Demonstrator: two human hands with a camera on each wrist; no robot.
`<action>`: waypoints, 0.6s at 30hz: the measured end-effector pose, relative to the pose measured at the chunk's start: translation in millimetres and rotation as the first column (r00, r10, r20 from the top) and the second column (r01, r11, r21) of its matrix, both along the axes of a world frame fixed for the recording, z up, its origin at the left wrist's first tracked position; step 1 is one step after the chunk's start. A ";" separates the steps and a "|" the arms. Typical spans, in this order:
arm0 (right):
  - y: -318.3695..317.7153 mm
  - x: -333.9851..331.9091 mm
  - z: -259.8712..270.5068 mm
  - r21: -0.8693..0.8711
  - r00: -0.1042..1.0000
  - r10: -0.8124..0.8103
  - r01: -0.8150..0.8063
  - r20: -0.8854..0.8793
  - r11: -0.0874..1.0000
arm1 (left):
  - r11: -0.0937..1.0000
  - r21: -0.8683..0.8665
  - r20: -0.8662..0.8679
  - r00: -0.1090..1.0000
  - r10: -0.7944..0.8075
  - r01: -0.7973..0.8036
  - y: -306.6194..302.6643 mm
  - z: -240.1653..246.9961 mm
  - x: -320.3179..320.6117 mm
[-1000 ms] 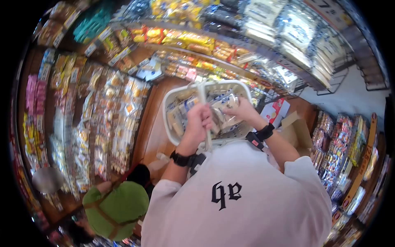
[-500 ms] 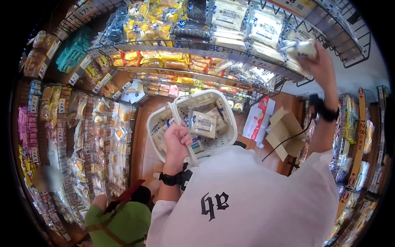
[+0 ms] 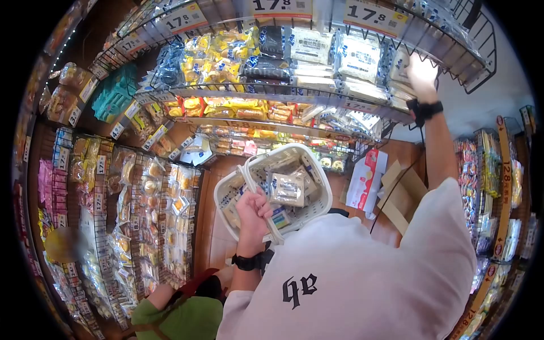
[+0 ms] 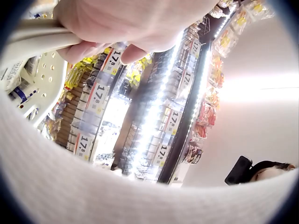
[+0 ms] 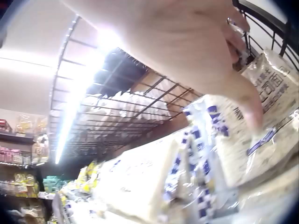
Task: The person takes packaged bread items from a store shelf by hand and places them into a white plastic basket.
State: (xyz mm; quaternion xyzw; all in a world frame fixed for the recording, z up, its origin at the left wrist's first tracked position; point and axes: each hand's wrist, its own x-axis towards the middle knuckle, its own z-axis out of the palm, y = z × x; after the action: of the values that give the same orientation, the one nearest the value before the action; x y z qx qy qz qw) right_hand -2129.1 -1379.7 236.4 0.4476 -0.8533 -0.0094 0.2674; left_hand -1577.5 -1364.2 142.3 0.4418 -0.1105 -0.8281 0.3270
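Note:
My left hand point(image 3: 253, 211) grips the pale handles point(image 3: 249, 179) of a white perforated basket point(image 3: 324, 192). Inside lie several clear-wrapped bread packages, one point(image 3: 288, 189) on top. In the left wrist view, the fingers of the left hand point(image 4: 135, 23) curl round the handle point(image 4: 32, 39). My right hand point(image 3: 423, 76) is at the right end of the upper shelf, over white bread packages. Close up in the right wrist view, the right hand point(image 5: 187, 51) has its thumb on a clear package with blue print point(image 5: 233, 149) and its fingers bent over the far edge, partly hidden.
Wire shelves carry more bread packages point(image 3: 358, 56), yellow bags point(image 3: 218, 65) and price tags point(image 3: 375, 18). An open cardboard box point(image 3: 401, 195) and a red-and-white box point(image 3: 365, 181) are on the floor right of the basket. A person in green point(image 3: 184, 320) is at the lower left.
My right hand has gone from the basket up to the upper right shelf; half a second ago it held a package just before the shelf. The left hand keeps its grip on the handles.

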 end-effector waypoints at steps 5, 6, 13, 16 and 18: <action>-7.2 4.0 -32.4 -0.072 0.936 0.107 -0.088 0.336 0.993 | 0.999 -0.024 -0.002 1.000 0.021 -0.021 0.2 0.7 0.4; -8.4 11.0 -19.0 -0.067 0.906 0.112 -0.092 0.408 0.993 | 0.999 -0.032 0.002 1.000 0.014 -0.014 -0.7 -1.0 0.0; -4.4 22.6 -15.3 0.010 0.869 -0.035 0.035 0.494 0.999 | 0.999 -0.054 0.011 1.000 -0.003 0.003 -1.6 1.4 -3.2; 11.6 68.3 -8.1 -0.149 0.895 0.229 -0.185 0.382 0.971 | 1.000 -0.027 0.015 1.000 0.004 -0.004 -0.6 5.0 -4.5; 8.9 94.0 -3.1 -0.225 0.794 0.479 -0.424 0.374 0.878 | 0.999 -0.034 0.026 1.000 0.012 -0.012 0.2 6.0 -6.4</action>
State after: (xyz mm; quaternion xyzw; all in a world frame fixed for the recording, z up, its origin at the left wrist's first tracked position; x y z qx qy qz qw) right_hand -2035.1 -1370.8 233.3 0.6115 -0.7572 0.2061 0.1011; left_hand -1583.9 -1364.0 148.2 0.4479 -0.1261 -0.8182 0.3378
